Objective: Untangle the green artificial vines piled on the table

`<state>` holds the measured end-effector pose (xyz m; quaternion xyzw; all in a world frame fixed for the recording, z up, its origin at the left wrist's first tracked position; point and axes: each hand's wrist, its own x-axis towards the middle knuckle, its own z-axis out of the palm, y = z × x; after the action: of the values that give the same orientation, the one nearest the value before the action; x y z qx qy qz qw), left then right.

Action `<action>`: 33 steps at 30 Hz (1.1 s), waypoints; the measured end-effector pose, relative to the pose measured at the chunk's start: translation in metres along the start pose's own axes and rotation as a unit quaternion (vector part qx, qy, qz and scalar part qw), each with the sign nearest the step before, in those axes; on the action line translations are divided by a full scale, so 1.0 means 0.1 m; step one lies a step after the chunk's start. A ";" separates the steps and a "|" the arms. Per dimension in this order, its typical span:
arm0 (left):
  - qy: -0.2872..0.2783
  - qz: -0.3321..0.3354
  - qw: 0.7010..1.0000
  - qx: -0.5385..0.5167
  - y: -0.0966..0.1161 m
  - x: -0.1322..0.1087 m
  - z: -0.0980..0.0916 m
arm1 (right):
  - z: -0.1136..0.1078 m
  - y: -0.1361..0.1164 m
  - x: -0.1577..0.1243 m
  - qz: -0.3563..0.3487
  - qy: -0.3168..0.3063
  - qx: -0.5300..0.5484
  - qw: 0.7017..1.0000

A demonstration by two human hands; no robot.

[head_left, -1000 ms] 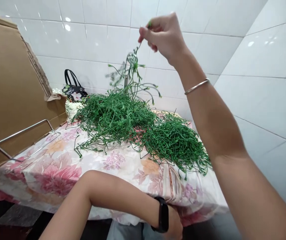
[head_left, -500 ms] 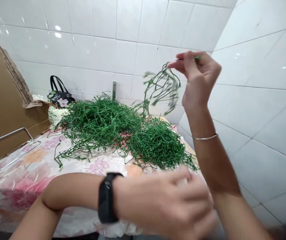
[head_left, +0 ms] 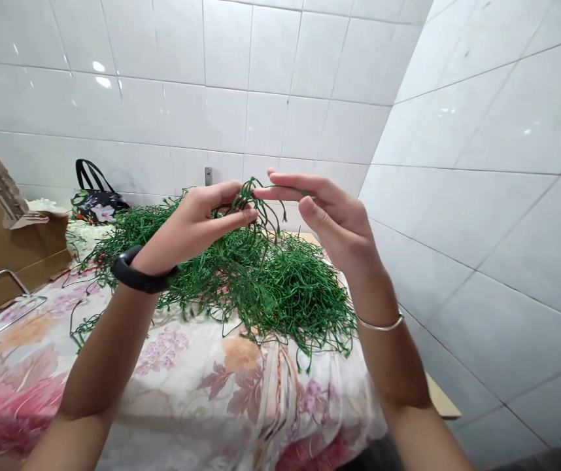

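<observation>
- Your L hand (head_left: pixel 197 219), center-left of frame, has thumb + fingers closed around a small bunch (head_left: pixel 255 196) of thin green stems.
- Your R hand (head_left: pixel 342 226), right of center: fingers stretched left to the bunch, thumb standing apart below; a bit of green shows btwn the fingers, but can't tell how firm that hold is.
- Small bunch is mid-frame btwn your hands, up off the table, its loose ends drooping.
- Black wristband (head_left: pixel 143 271) on your L wrist, thin silver bangle (head_left: pixel 381 324) on your R forearm.
- Behind + below your hands: big green pile (head_left: pixel 133 229) left of center, partly hidden by your L hand; second pile (head_left: pixel 305 288) right of center, the two meeting mid-frame.
- Both lie on a flowered cloth (head_left: pixel 172 392) across the bottom.
- Left side of frame: cardboard (head_left: pixel 30 242), w/ a bent metal bar (head_left: pixel 8 275) near it; white flowers (head_left: pixel 82 239) and a dark floral bag (head_left: pixel 97 203) just above/right.
- Back: white tile wall (head_left: pixel 275 59), small metal strip (head_left: pixel 208 176) near center.
</observation>
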<state>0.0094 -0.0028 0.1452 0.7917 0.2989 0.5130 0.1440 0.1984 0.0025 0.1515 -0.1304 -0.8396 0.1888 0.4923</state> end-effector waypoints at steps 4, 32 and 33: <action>-0.046 -0.058 0.993 -0.090 -0.19 0.10 0.01 | -0.11 0.16 0.04 0.023 0.013 -0.038 0.999; 0.022 -0.008 0.995 -0.095 -0.46 0.22 0.05 | -0.10 0.46 0.08 0.113 -0.080 0.029 0.990; 0.058 -0.003 0.992 -0.116 -0.48 0.24 0.03 | -0.11 0.48 0.08 0.121 -0.082 0.031 0.989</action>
<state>0.0037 0.0500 0.1351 0.7375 0.2475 0.5891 0.2188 0.2054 0.0507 0.1411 -0.2001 -0.8492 0.2827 0.3987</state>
